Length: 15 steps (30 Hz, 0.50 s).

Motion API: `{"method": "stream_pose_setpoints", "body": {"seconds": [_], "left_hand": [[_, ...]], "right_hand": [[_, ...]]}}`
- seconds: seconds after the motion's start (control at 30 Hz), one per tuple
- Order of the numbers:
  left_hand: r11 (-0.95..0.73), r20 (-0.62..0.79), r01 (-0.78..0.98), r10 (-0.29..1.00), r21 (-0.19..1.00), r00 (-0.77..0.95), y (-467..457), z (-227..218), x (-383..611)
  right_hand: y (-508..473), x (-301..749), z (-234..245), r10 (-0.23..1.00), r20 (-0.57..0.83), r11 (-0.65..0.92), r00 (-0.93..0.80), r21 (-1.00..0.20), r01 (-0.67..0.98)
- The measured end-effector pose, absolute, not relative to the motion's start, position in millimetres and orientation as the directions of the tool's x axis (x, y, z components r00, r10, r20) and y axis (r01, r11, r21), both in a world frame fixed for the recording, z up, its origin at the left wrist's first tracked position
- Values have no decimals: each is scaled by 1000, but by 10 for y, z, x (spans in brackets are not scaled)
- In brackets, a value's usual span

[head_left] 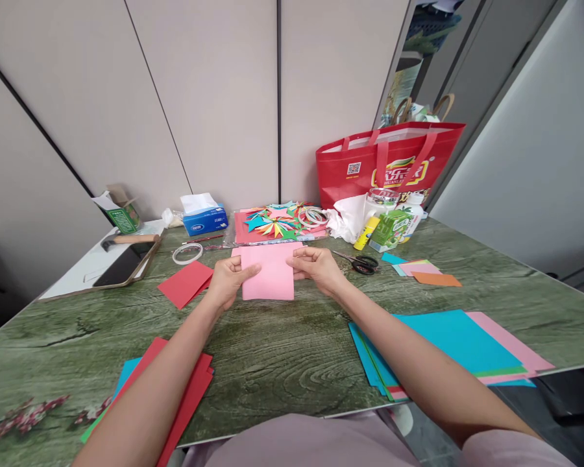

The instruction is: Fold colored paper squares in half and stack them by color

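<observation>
A sheet of pink paper (271, 282) is held up between my two hands, above the middle of the table. My left hand (230, 280) pinches its left edge, thumb in front. On the right edge, my right hand (315, 267) grips the paper between thumb and fingers. More pink paper shows behind the front panel at the top; whether it is a fold or a second piece I cannot tell. Red paper pieces (183, 285) lie left of my left hand. Black-handled scissors (364, 264) rest to the right of my right hand.
Coloured sheets (448, 337) lie front right, red sheets (194, 395) front left. Paper scraps (435, 279) and a yellow glue stick (366, 233) are on the right. Behind stand a tissue pack (204, 220), folded paper stars (275, 226) and a red bag (345, 175). A phone (126, 264) and hammer (133, 239) lie left.
</observation>
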<state>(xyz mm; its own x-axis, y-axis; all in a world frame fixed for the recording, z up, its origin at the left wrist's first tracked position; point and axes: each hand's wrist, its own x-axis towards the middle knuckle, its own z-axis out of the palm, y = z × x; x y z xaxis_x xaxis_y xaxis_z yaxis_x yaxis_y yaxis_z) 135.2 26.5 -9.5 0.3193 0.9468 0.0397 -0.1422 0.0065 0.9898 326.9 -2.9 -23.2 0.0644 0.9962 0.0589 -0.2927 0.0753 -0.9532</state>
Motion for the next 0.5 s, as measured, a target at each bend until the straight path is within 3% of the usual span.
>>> {"method": "stream_pose_setpoints", "body": {"seconds": [0.5], "left_hand": [[66,-4,-163,933,984,360,248,-101,1363]], "right_hand": [[-37,3266,-199,994,50,80,99,-945,-316]]}}
